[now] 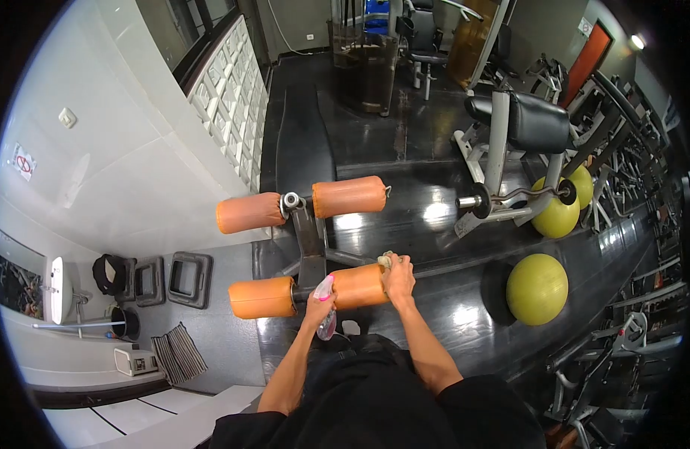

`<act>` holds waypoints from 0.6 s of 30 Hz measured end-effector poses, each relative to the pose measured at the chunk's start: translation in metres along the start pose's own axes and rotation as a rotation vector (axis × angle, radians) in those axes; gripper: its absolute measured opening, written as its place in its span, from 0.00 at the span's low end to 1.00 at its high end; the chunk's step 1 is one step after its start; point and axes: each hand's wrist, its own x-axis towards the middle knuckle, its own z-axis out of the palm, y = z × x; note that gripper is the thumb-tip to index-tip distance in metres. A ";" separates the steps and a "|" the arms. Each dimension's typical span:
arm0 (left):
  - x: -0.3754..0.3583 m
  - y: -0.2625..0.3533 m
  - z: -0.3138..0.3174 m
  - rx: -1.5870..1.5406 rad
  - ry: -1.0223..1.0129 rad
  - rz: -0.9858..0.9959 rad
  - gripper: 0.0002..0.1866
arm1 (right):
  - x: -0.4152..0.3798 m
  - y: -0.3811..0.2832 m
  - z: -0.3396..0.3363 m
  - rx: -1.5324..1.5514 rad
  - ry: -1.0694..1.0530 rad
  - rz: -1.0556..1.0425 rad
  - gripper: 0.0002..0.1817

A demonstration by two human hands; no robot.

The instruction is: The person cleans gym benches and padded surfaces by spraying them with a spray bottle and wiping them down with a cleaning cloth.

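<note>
A clear spray bottle with a pink collar (328, 323) is in my left hand (320, 307), in front of the near orange rollers. My right hand (399, 280) presses a pale cloth (387, 260) against the outer end of the near right orange roller (358, 286). The near left roller (261, 298) lies to the left of the bottle. Two more orange rollers, a left one (249, 212) and a right one (350, 197), sit farther forward on the same metal frame (309, 238), with a long black bench pad (305, 135) beyond them.
A yellow-green ball (536, 289) rests on the dark floor at right, with others near a padded bench (538, 123) and a curved bar (521, 192). At left are a white wall, a sink (57, 290), black step frames (190, 280), a bucket (126, 323) and a striped mat (179, 354).
</note>
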 end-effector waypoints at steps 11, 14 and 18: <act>-0.034 -0.017 0.003 0.012 0.065 0.053 0.18 | -0.009 0.004 0.010 0.172 -0.271 -0.261 0.20; -0.041 -0.017 0.002 0.079 0.054 0.003 0.19 | -0.001 -0.003 -0.003 0.051 -0.074 -0.090 0.19; -0.049 -0.012 -0.001 0.288 0.058 0.170 0.18 | -0.014 -0.026 0.034 0.041 -0.028 -0.166 0.18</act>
